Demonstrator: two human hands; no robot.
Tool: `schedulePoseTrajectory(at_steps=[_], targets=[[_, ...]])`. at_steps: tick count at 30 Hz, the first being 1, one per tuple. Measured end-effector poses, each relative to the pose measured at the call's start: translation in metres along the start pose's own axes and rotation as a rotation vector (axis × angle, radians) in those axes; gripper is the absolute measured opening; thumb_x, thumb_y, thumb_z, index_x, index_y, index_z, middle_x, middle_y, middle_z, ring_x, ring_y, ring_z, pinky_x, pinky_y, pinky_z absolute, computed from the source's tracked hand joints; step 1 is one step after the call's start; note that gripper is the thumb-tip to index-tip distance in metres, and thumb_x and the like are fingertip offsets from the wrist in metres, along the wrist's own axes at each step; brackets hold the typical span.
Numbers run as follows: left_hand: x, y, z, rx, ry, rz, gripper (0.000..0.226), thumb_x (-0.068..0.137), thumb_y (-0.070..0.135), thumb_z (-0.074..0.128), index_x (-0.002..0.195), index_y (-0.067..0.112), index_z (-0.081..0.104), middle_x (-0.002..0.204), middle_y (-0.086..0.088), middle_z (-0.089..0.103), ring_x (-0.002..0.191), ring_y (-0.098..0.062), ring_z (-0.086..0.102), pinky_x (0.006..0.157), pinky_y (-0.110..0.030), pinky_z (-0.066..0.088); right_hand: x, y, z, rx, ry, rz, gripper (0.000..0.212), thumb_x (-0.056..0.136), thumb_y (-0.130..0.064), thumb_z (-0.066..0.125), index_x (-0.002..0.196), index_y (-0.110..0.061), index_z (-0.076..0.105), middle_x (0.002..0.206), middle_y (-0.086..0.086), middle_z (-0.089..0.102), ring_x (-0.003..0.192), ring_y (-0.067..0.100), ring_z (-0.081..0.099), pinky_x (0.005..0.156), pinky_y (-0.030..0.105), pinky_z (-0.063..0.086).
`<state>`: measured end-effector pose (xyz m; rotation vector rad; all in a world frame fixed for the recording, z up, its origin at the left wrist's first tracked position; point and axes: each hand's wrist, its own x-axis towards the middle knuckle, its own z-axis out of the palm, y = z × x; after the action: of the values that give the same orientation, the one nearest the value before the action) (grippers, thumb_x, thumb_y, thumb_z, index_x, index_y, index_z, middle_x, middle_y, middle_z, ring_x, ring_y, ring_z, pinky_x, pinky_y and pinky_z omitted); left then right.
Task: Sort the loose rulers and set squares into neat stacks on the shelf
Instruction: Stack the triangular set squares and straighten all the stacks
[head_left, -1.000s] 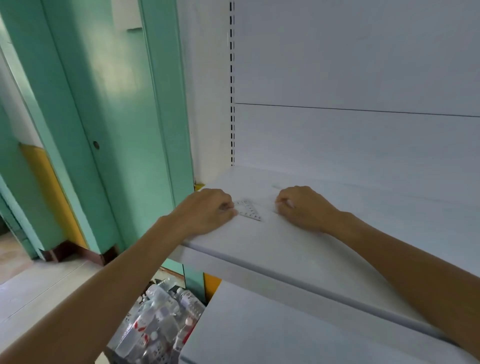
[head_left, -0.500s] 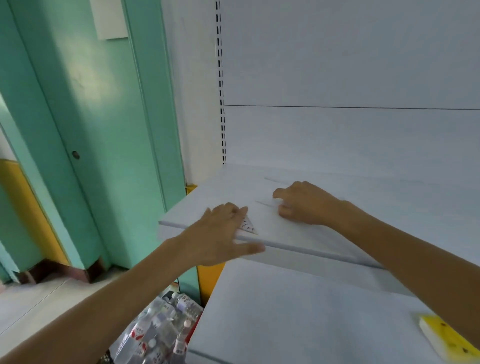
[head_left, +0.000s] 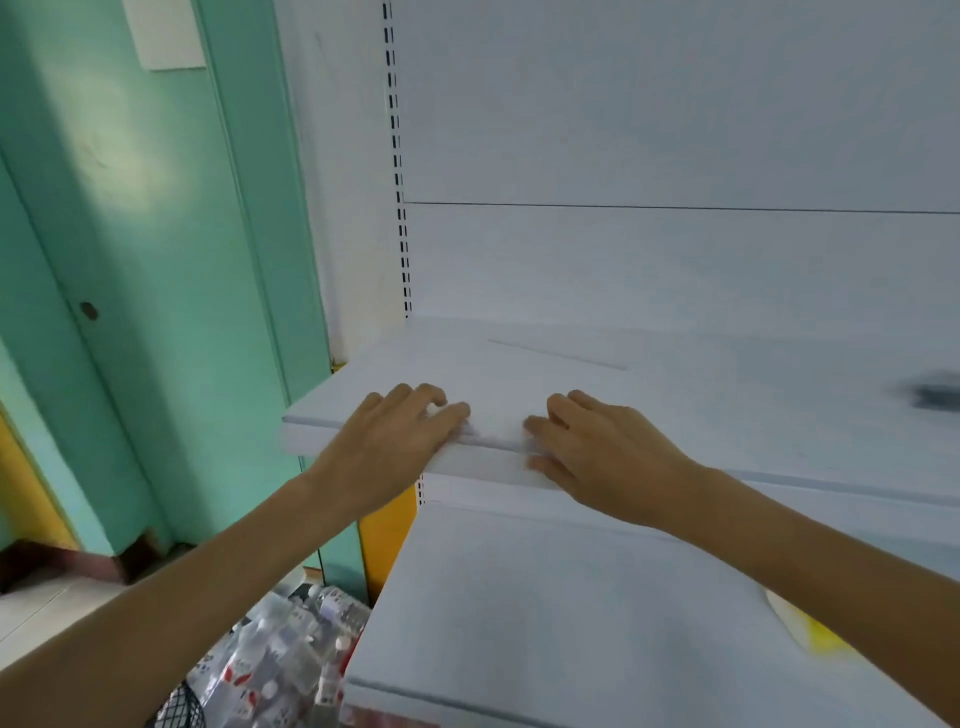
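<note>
- Together, our two hands rest palm-down at the front edge of the upper white shelf (head_left: 675, 415), near its left end.
- Our left hand (head_left: 395, 436) lies flat over the lip, fingers spread and pressed down, its grip released with nothing clasped that we can see.
- Our right hand (head_left: 597, 447) sits just beside it, fingers on the shelf top and thumb hooked against the front face; whether it pinches anything we cannot tell.
- Between our fingertips lies a pale, blurred patch at the lip; it may be a clear set square, but we cannot make out any shape or markings.
- Farther back on the shelf a thin faint line (head_left: 558, 354) runs slantwise, perhaps the edge of a clear ruler; it is too faint to be sure.
- At the right edge a dark smeared object (head_left: 935, 396) on the shelf is cut off and unreadable.
- On the lower shelf (head_left: 545, 623) a yellow item (head_left: 810, 631) shows beside our right forearm, mostly hidden by it.
- Below left, bottles wrapped in clear plastic (head_left: 291, 665) sit in a dark mesh basket (head_left: 179, 709), cut off by the frame.
- Left of the shelving stands a green door (head_left: 130, 260).
</note>
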<state>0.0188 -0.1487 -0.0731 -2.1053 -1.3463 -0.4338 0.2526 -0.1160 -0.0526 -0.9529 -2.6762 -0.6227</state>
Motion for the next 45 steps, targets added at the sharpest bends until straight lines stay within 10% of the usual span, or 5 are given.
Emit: schedulePoseTrajectory(at_steps=[8, 14, 20, 34, 45], targets=[[0.060, 0.037, -0.003, -0.382, -0.059, -0.293, 0.069, 0.084, 0.053, 0.004, 0.131, 0.030, 0.049, 0.109, -0.005, 0.062, 0.098, -0.030, 0.052, 0.083, -0.042, 0.043, -0.026, 0.069, -0.012, 0.341, 0.070, 0.300, 0.033, 0.101, -0.025, 0.030, 0.123, -0.013, 0.051, 0.096, 0.012, 0.064, 0.088, 0.031, 0.061, 0.081, 0.041, 0.046], [0.123, 0.094, 0.002, -0.599, -0.025, -0.276, 0.037, 0.097, 0.030, 0.038, 0.134, 0.033, 0.044, 0.119, -0.004, 0.043, 0.103, -0.017, 0.047, 0.086, -0.024, 0.039, -0.081, 0.151, 0.001, 0.472, 0.087, 0.566, 0.037, 0.100, -0.036, 0.026, 0.119, -0.021, 0.053, 0.089, 0.008, 0.060, 0.083, 0.023, 0.051, 0.071, 0.029, 0.033], [0.194, 0.171, 0.015, -0.842, -0.088, -0.228, 0.056, 0.086, 0.013, 0.060, 0.134, 0.036, 0.042, 0.116, 0.010, 0.033, 0.087, 0.002, 0.045, 0.070, 0.002, 0.035, -0.147, 0.230, -0.005, 0.521, 0.129, 0.702, 0.041, 0.091, -0.048, 0.045, 0.129, -0.034, 0.050, 0.102, -0.001, 0.051, 0.081, 0.006, 0.048, 0.081, 0.022, 0.031], [0.280, 0.306, 0.037, -0.731, -0.144, -0.284, 0.077, 0.069, 0.071, 0.057, 0.132, 0.028, 0.047, 0.111, 0.018, 0.048, 0.087, 0.002, 0.054, 0.086, -0.028, 0.046, -0.235, 0.389, -0.013, 0.502, 0.148, 0.623, 0.055, 0.075, -0.045, 0.070, 0.126, -0.030, 0.055, 0.117, -0.004, 0.058, 0.103, 0.010, 0.051, 0.090, 0.025, 0.040], [0.278, 0.326, 0.033, -0.653, -0.205, -0.323, 0.066, 0.076, 0.056, 0.063, 0.134, 0.029, 0.046, 0.113, 0.020, 0.046, 0.100, 0.000, 0.050, 0.096, -0.027, 0.041, -0.217, 0.397, 0.015, 0.480, -0.045, 0.466, 0.057, 0.079, -0.052, 0.063, 0.129, -0.027, 0.052, 0.125, -0.002, 0.056, 0.115, 0.016, 0.049, 0.090, 0.026, 0.036]])
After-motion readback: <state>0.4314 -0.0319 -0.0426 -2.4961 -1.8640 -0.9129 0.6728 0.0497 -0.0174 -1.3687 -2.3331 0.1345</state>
